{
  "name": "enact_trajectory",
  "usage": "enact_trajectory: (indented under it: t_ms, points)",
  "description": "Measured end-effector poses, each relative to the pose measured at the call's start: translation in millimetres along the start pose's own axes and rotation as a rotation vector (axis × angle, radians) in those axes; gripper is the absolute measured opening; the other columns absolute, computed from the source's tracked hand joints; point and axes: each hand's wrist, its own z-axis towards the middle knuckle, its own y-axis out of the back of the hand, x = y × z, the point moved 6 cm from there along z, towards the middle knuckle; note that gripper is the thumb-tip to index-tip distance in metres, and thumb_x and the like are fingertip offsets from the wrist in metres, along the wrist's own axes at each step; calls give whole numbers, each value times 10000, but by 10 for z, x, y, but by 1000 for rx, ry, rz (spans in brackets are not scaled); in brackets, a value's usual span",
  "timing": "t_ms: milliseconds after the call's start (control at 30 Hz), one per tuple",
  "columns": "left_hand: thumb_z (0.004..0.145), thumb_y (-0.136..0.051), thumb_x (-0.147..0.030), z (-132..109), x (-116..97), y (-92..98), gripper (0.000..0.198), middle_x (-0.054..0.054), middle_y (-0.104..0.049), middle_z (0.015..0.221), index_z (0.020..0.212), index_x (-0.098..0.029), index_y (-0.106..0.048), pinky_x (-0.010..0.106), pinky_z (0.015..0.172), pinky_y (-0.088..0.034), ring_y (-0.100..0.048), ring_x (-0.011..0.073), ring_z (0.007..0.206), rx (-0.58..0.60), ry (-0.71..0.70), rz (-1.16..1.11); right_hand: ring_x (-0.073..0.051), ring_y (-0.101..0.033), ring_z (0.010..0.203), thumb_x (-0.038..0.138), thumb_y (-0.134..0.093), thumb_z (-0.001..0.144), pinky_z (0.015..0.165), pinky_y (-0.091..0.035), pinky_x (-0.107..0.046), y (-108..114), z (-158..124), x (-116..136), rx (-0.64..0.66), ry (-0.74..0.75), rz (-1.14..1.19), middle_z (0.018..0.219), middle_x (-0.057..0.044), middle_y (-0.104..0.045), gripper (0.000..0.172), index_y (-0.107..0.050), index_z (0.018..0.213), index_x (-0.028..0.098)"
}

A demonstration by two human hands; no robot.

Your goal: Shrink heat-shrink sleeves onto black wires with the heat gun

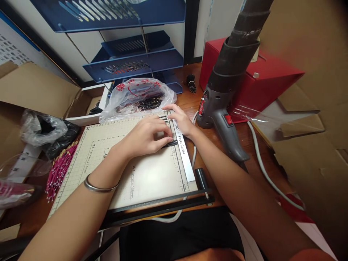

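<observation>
Fingers of the left hand: curled and pressed down on a small bundle of thin black pieces, pinning it to the far right part of the paper cutter. (What the pieces are made of cannot be told; they are too small.) A bracelet is on that wrist.

Right hand: fingers stretched flat and gripping nothing. The tips rest at the cutter's far right corner by the bundle's far end, and the hand lies across the white ruler strip.

Head view, items about the cutter:
- Black handle: at its near right corner, apart from both hands.
- Plastic bag: holds more black pieces and touches its far edge.
- Magenta wires: heaped just off its left edge.
- Heat gun: standing to its right, near the right forearm, with a white cable trailing beside it.
- Red box: further right, behind the gun.

Risks, as judged:
1. Both sets of fingertips sit on or beside the cutter's right edge, so a blade closing along that edge would meet them.
2. The bundle is held by pressure alone. If the left fingers slacken, the pieces could fan out or roll askew.
3. The right forearm passes close to the heat gun, and a nudge could topple it (whether its nozzle is hot cannot be told).
4. The bag leans on the far edge, so its contents could slide onto the board.
</observation>
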Motion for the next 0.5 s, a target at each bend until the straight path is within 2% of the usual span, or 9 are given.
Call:
enact_trajectory:
  t_ms: [200,500]
  points:
    - [1010,-696,-248,-9,11,-51,139,36,-826,922,928,-208,-801,374,888,-482,-703,211,854,23,-19,-48,-286,-532,1442,367,-566,769,1383,-314,-515,8,-2,5,8,-11,-4,1353,-91,-638,409,-680,1139,237]
    - [1009,-673,-234,-14,6,-55,152,37,-825,944,931,-209,-801,376,888,-474,-701,211,852,43,-21,-22,-298,-546,1423,386,-566,762,1376,-319,-523,9,-3,16,9,-4,-16,1335,-104,-642,401,-680,1111,224]
